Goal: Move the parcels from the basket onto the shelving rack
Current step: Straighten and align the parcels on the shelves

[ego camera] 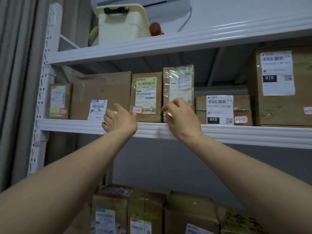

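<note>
Grey wall and a drawn curtain [18,81] stand behind a white shelving rack [236,132]. Nearest the camera, more brown parcels [146,211] crowd the lower shelf, their labels too blurred to read. Two bare forearms reach up over them to the middle shelf.

The left hand [118,119] lies against the front of a big plain box [101,92], thumb raised and fingers bent inward; whether it holds anything cannot be told. The right hand [179,115] pinches the lower left edge of a taped parcel [178,81], a tall brown carton wrapped in shiny clear tape, standing upright on the middle shelf.

Between the two hands stands a box with a yellow-green label [146,97], which has a red-edged sticker [137,110] at its foot. At the far left is a small box [58,101]. Right of the taped parcel, a low box [222,109] bears a white label reading "010", as does the large box [283,85] beside it.

Up on the top shelf sits a cream plastic tub [121,26].
</note>
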Action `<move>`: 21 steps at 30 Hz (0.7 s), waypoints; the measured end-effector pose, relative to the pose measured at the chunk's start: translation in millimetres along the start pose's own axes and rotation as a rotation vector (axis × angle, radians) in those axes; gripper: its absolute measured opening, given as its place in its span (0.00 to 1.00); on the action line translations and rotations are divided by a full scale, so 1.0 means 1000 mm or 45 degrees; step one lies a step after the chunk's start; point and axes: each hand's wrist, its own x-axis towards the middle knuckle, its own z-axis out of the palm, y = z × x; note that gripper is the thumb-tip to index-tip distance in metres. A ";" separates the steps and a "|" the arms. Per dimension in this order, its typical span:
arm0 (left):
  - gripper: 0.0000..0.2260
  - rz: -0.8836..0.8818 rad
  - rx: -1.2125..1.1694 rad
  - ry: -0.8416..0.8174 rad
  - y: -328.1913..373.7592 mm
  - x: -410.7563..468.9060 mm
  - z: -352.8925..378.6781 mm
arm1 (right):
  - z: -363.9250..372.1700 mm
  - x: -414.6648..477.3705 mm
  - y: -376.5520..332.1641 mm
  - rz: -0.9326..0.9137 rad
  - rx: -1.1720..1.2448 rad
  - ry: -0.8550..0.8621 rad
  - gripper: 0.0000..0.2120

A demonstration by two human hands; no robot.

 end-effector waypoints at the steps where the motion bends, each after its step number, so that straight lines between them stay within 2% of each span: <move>1: 0.32 0.008 -0.014 -0.008 -0.009 0.009 -0.005 | 0.007 0.005 -0.009 0.013 -0.026 0.022 0.13; 6: 0.40 0.115 -0.059 -0.140 -0.043 0.053 -0.016 | 0.050 0.031 -0.053 0.311 -0.219 0.138 0.15; 9: 0.45 0.148 -0.044 -0.245 -0.055 0.071 -0.014 | 0.067 0.043 -0.072 0.554 -0.248 0.085 0.22; 12: 0.50 0.150 0.010 -0.328 -0.056 0.078 -0.010 | 0.070 0.050 -0.076 0.696 -0.300 0.082 0.30; 17: 0.50 0.143 0.012 -0.362 -0.054 0.080 -0.009 | 0.069 0.053 -0.078 0.857 -0.268 0.042 0.47; 21: 0.49 0.110 -0.007 -0.399 -0.052 0.081 -0.005 | 0.069 0.053 -0.071 0.926 -0.251 -0.001 0.51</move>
